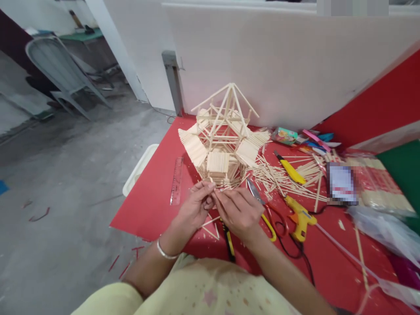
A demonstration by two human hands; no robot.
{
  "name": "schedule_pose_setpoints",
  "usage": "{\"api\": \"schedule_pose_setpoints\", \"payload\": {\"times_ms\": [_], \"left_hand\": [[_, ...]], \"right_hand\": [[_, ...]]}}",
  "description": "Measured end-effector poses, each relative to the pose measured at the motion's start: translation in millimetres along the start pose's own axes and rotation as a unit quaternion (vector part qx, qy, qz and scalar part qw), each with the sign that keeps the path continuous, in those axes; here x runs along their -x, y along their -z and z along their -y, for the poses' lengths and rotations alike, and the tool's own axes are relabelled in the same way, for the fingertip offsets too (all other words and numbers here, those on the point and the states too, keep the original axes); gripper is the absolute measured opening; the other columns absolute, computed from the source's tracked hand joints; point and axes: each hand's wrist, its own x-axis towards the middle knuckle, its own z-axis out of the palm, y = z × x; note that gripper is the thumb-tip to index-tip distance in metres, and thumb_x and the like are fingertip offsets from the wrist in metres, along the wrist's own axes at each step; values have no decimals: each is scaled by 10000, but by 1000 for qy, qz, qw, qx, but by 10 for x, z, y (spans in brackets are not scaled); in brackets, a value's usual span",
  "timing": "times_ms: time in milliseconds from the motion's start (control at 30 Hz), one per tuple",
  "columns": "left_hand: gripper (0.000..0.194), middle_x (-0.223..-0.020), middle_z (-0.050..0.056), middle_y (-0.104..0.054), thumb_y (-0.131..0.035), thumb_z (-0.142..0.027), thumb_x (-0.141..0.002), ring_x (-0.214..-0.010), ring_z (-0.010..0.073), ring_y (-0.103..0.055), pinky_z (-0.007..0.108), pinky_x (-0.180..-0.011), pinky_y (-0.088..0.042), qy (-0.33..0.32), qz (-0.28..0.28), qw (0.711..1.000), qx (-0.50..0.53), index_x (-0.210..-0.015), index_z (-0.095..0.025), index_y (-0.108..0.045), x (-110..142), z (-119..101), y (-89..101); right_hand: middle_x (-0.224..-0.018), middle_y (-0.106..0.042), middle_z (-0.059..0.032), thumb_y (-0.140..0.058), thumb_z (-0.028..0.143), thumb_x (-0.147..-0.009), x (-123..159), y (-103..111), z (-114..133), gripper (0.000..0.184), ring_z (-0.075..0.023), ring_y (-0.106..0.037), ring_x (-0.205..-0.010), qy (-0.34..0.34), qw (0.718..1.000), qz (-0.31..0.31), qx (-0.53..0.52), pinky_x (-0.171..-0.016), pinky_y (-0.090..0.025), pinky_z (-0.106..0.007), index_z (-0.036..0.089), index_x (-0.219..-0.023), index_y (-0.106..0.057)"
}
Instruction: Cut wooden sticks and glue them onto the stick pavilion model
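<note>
While both hands work low in the middle of the head view, the stick model (218,162) stands upright just beyond them on the red tabletop (147,201), its pointed open frame rising in front of the white partition (262,57). The left hand (197,202) has its thumb and fingers drawn together, seemingly pinching a short stick (211,179) of which only a pale tip shows. The right hand (240,212) meets it at the fingertips, its fingers bent and lying close together; whether they also grip the stick, I cannot tell.

That stick is probably light, stiff and easy to snap, best held by fingertips near its middle. The model also looks light but fragile: its thin roof struts would likely flex or break under pressure, so a low hold, with both hands around the denser stacked base, seems safest. The fanned side panels make poor handles.

A clear ruler (176,181) lies left of the model; loose sticks (272,177), a yellow knife (292,169) and a yellow glue gun (301,217) lie to the right.
</note>
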Motion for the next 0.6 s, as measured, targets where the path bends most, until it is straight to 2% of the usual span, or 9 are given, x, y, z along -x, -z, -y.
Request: {"api": "schedule_pose_setpoints", "payload": {"times_ms": [167,333,433,533,600], "left_hand": [[300,-646,-37,-561,-763,-387,-780,-450,28,-436,152,-392,-288,-117,-47,992,-16,-934,-135,-709,-147,-67,99],[371,-605,-41,-527,-721,-377,-824,-460,43,-422,160,-412,-297,-152,-55,986,-40,-1102,-130,-712,-232,-6,162],[340,-574,-42,-491,-720,-404,-824,-471,55,-413,167,-422,-298,-165,-50,984,-35,-1035,-137,-726,-252,14,146],[280,-564,-30,-475,-705,-420,-839,-481,62,-401,178,-426,-296,-184,-44,981,-34,-830,-140,-710,-270,22,133],[309,-565,-25,-474,-697,-419,-848,-486,62,-395,181,-432,-296,-189,-45,980,-38,-713,-144,-665,-279,33,136]], "right_hand": [[-848,-741,-42,-726,161,-831,-293,-128,-50,183,-170,-639,-790,-2,997,-70,26,-775,-507,-317,195,-1002,-672],[-807,-727,-39,-698,175,-857,-412,-299,-90,115,-163,-611,-754,-13,997,-68,38,-761,-468,-326,188,-965,-659],[-808,-728,-30,-693,193,-869,-410,-369,-91,100,-160,-607,-758,-17,997,-54,44,-758,-461,-321,200,-962,-658],[-792,-724,-29,-695,202,-872,-402,-408,-87,86,-162,-610,-754,-20,998,-52,42,-751,-460,-321,206,-949,-658],[-788,-724,-29,-703,205,-867,-395,-429,-86,86,-165,-610,-753,-19,998,-55,39,-750,-460,-322,203,-941,-658]]}}
